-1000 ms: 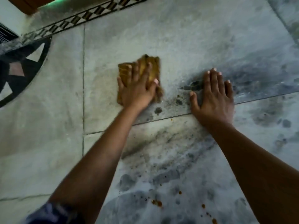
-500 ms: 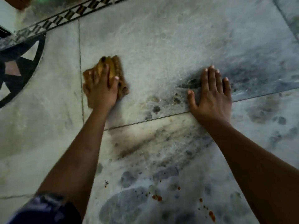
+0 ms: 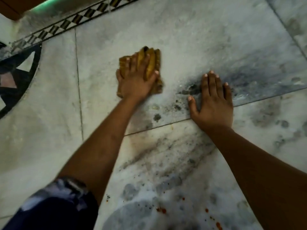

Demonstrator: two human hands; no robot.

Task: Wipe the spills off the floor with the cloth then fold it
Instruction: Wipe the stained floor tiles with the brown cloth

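Mustard-yellow cloth (image 3: pixel 150 63), bunched into soft ridges, on the pale marble floor (image 3: pixel 199 30) in the upper middle of the view, pinned beneath the left hand (image 3: pixel 136 82). Pressed down by straight, spread fingers (image 3: pixel 128 63), thumb laid across the right edge of the fabric; folds pushed up between the fingers and poking out beyond the fingertips. No pinching or curling round the fabric, only a flat press from above.

Right hand (image 3: pixel 214 103) to the right of the cloth and apart from it, palm down on bare marble, fingers straight and close together, thumb angled out to the left, holding nothing. Heel of that hand across a thin tile joint (image 3: pixel 157 127) slanting up to the right.

Dark grey smudges (image 3: pixel 189 90) between the hands, just beside the right thumb and forefinger, with smaller dark spots below them towards the joint. Red-brown drops (image 3: pixel 162 210) near the bottom edge, between the forearms, well apart from the cloth; a few more scattered further right.

Strip of black-and-white diamond border (image 3: pixel 66 24) along the top left. Part of a dark curved inlay (image 3: pixel 15 72) at the left edge. Dark patterned sleeve (image 3: pixel 58 200) on the left arm in the lower left corner
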